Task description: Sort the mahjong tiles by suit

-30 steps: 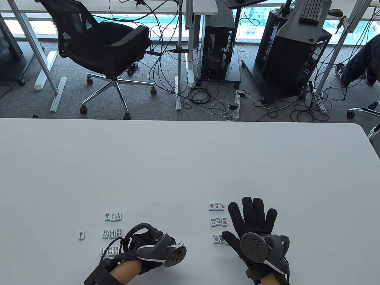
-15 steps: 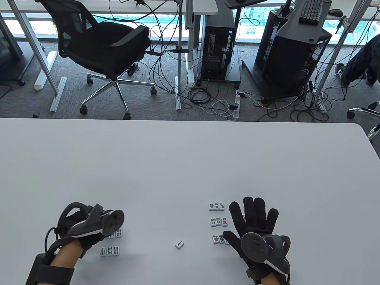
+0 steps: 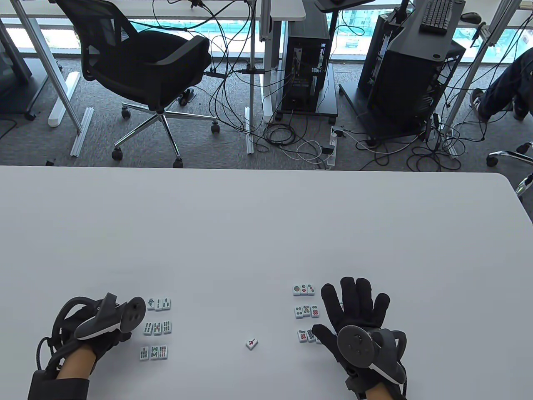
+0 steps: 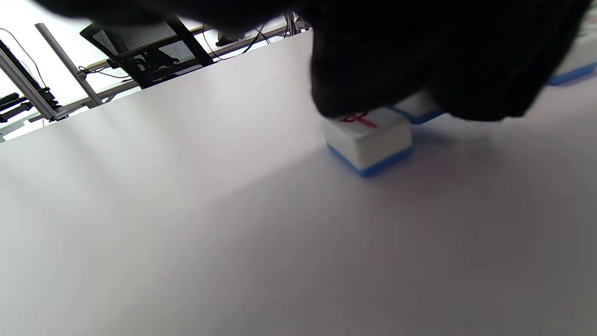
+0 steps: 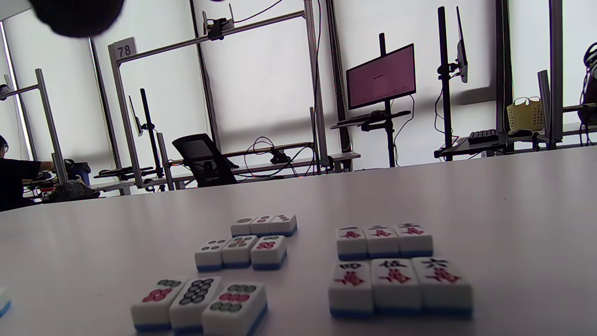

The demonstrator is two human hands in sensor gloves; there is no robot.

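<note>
Red-character tile (image 4: 368, 140) under left hand (image 3: 98, 329) beside bamboo rows (image 3: 157, 328); fingertip contact, pinch apparently unconfirmed. Right hand (image 3: 358, 321) spread flat. Tile rigid, light, glossy: grip opposite short sides.

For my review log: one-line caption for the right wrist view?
Dot-suit mahjong tiles in three rows beside two rows of character-suit tiles on the white table.

White tiles on a pale grey surface (image 3: 266, 233)
The mahjong tiles (image 5: 396, 280) were white with blue bases, marked red, green and black; both gloves were black
</note>
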